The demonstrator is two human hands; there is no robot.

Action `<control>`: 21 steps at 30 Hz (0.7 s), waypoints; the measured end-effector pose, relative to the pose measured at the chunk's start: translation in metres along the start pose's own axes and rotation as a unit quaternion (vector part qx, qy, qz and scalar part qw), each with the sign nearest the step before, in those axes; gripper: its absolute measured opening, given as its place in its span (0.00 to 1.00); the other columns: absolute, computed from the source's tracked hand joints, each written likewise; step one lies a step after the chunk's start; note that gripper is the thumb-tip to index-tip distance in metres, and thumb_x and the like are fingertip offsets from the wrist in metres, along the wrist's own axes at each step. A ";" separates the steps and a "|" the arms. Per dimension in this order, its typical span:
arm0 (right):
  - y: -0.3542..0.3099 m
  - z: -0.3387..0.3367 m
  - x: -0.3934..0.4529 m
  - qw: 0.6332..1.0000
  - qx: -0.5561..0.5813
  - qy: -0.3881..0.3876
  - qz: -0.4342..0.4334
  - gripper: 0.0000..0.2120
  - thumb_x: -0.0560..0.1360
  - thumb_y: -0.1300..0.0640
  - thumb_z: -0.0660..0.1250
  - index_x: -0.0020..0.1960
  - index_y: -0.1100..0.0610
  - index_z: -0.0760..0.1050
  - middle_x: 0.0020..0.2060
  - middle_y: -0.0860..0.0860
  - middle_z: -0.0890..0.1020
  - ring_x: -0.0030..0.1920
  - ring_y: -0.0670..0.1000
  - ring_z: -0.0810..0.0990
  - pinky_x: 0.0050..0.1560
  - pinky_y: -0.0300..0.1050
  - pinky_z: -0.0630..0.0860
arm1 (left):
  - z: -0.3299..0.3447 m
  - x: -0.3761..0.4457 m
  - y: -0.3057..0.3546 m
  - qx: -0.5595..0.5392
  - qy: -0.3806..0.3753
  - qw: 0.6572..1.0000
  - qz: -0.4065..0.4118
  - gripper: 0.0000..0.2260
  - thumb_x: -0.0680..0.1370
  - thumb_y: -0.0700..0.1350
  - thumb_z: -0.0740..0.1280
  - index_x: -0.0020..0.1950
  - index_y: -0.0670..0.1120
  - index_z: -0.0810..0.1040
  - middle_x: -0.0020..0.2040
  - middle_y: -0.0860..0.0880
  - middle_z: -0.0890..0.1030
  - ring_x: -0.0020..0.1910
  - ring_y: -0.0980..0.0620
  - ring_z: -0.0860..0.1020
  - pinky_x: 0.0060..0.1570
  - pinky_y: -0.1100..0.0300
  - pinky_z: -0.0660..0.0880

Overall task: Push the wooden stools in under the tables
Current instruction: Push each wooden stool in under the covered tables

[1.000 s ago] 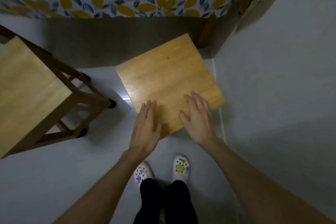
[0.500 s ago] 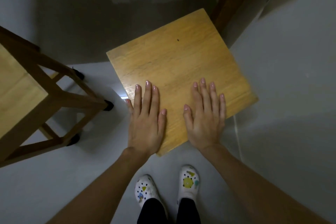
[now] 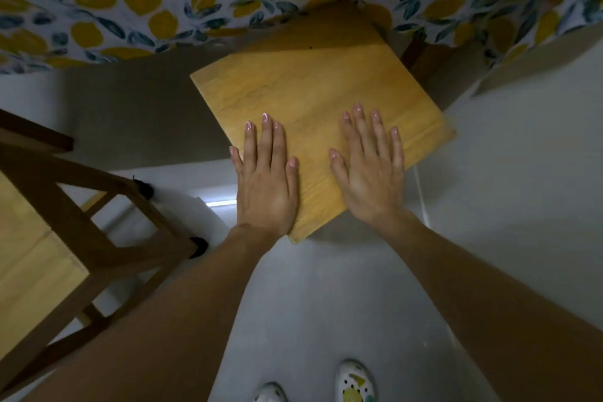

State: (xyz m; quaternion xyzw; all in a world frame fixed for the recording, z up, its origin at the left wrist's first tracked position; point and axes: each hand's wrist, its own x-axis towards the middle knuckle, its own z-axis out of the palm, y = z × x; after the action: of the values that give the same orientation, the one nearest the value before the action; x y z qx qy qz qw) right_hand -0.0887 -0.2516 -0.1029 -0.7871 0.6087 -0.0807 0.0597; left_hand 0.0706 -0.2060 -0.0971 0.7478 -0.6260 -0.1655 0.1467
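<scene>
A wooden stool with a square light-wood seat [image 3: 313,91] stands in front of me, turned at an angle. Its far corner sits under the edge of the table's lemon-print cloth [image 3: 137,0]. My left hand [image 3: 266,179] lies flat on the seat's near left edge, fingers spread. My right hand [image 3: 368,166] lies flat on the near right part of the seat, fingers spread too. Neither hand curls around anything. A second wooden stool [image 3: 49,238] with dark legs stands at the left, out from the table.
The floor [image 3: 326,303] is pale grey. A dark wooden table leg [image 3: 414,52] shows behind the stool's far right corner. A pale wall [image 3: 538,140] rises close on the right. My patterned white shoes [image 3: 354,382] are at the bottom edge.
Both hands came down flat on the seat and the stool has slid away from me, its far corner now under the tablecloth. My feet are farther from it.
</scene>
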 end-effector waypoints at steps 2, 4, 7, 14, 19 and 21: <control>0.001 0.000 0.023 1.000 0.002 -0.003 -0.002 0.29 0.80 0.42 0.46 0.78 0.53 0.55 0.78 0.52 0.56 0.78 0.55 0.51 0.76 0.59 0.47 | 0.000 0.022 -0.002 0.007 0.004 1.000 0.000 0.25 0.82 0.51 0.45 0.78 0.47 0.44 0.79 0.49 0.42 0.77 0.50 0.37 0.72 0.49 0.33; 0.000 0.001 0.045 1.000 0.003 0.000 -0.003 0.29 0.80 0.42 0.46 0.78 0.53 0.55 0.78 0.53 0.57 0.78 0.55 0.51 0.76 0.59 0.47 | -0.002 0.043 -0.003 0.009 0.007 1.000 0.002 0.25 0.83 0.52 0.45 0.78 0.47 0.44 0.79 0.49 0.43 0.77 0.50 0.37 0.72 0.49 0.33; 0.000 0.003 0.074 1.000 0.000 -0.004 -0.003 0.29 0.80 0.42 0.45 0.77 0.53 0.55 0.78 0.52 0.56 0.78 0.54 0.50 0.76 0.59 0.47 | -0.005 0.072 -0.004 0.010 0.008 1.000 -0.002 0.25 0.82 0.52 0.45 0.78 0.47 0.45 0.79 0.49 0.43 0.77 0.49 0.38 0.72 0.48 0.34; 0.008 0.004 0.138 1.000 -0.003 -0.002 -0.025 0.27 0.81 0.43 0.48 0.75 0.55 0.60 0.75 0.54 0.64 0.77 0.56 0.56 0.75 0.57 0.47 | -0.007 0.131 0.001 0.015 0.025 0.999 -0.015 0.24 0.82 0.52 0.45 0.78 0.47 0.49 0.79 0.49 0.48 0.77 0.49 0.41 0.73 0.47 0.34; 0.012 0.007 0.165 0.999 -0.017 0.009 -0.034 0.26 0.80 0.43 0.51 0.74 0.56 0.63 0.75 0.55 0.64 0.75 0.58 0.60 0.73 0.60 0.55 | -0.007 0.157 0.002 0.036 0.022 0.999 -0.012 0.24 0.82 0.52 0.44 0.78 0.48 0.48 0.79 0.49 0.47 0.77 0.49 0.41 0.74 0.44 0.37; 0.014 0.008 0.171 0.999 -0.020 0.007 -0.041 0.27 0.80 0.43 0.51 0.74 0.56 0.63 0.75 0.56 0.65 0.75 0.59 0.60 0.73 0.61 0.55 | -0.007 0.163 0.002 0.035 0.020 0.999 -0.018 0.24 0.82 0.52 0.45 0.78 0.48 0.48 0.79 0.49 0.47 0.77 0.49 0.40 0.73 0.45 0.36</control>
State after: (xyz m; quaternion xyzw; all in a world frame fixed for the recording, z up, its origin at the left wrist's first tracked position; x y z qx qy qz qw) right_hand -0.0579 -0.4208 -0.1042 -0.8117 0.5779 -0.0765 0.0358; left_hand 0.0980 -0.3673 -0.1007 0.7669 -0.6147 -0.1312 0.1294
